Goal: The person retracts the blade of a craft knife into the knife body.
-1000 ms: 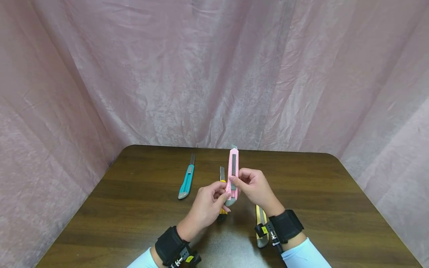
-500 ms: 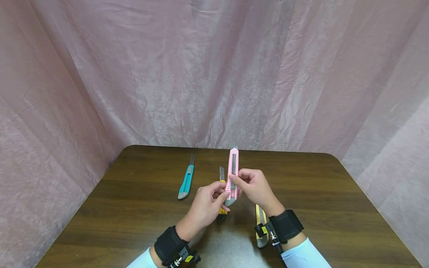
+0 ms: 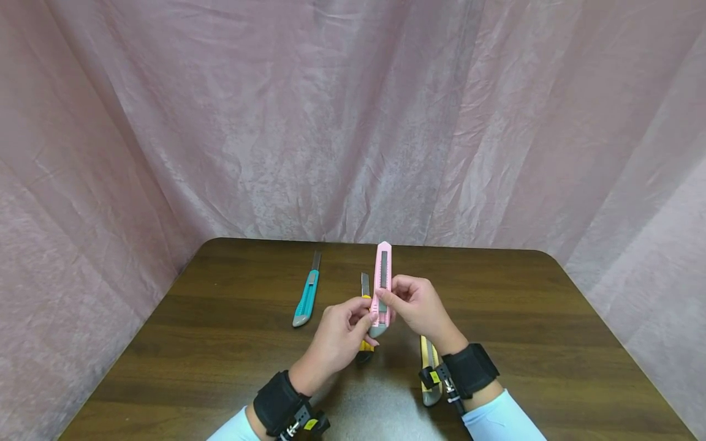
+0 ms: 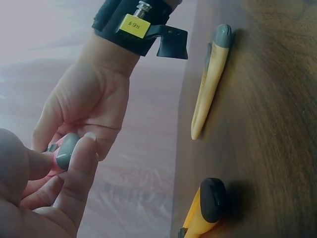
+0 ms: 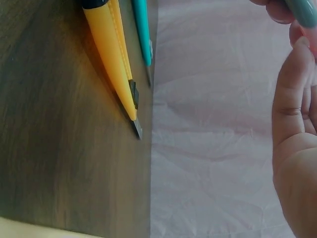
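Note:
Both hands hold a pink box cutter (image 3: 383, 269) above the table, its tip pointing away from me and no blade showing past it. My left hand (image 3: 336, 337) pinches its grey butt end between thumb and fingers. From the right side, my right hand (image 3: 425, 306) grips the body with the thumb on top, by the slot. In the left wrist view the grey end cap (image 4: 67, 152) shows between the fingers. Behind the left hand lies an orange-yellow box cutter (image 5: 109, 54) with its blade out, partly hidden in the head view.
A teal box cutter (image 3: 306, 300), blade extended, lies left of the hands on the brown wooden table (image 3: 193, 343). A pale yellow box cutter (image 4: 213, 82) rests near the right wrist, partly covered by the strap mount. A pink curtain (image 3: 331, 122) hangs behind the table.
The pink box cutter's blade tip, which stuck out a little at the front, has drawn back inside the body. The hands have barely moved.

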A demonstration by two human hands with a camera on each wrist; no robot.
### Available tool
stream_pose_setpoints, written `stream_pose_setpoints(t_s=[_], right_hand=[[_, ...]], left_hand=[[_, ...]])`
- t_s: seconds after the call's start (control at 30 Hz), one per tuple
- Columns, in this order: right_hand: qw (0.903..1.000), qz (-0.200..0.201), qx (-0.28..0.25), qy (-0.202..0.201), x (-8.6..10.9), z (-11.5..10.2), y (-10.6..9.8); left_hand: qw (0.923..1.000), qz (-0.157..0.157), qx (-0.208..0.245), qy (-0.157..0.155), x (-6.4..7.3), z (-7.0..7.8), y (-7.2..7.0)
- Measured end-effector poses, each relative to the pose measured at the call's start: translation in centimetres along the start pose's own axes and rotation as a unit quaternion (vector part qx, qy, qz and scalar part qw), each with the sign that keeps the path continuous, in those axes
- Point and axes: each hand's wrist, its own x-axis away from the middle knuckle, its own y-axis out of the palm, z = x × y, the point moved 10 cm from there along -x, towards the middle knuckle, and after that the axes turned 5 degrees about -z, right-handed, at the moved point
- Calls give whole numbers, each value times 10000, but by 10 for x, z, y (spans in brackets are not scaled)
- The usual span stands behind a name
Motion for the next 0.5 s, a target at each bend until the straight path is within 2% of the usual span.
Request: stream_pose_setpoints(t_s=[0.17, 0.5], right_hand=[[9996, -202, -85, 173, 1, 3, 4], [9994, -249, -116, -186, 3, -4, 6]], left_hand=[[10000, 40, -2, -15, 1, 1, -1], [10000, 69, -30, 35, 1, 2, -1]])
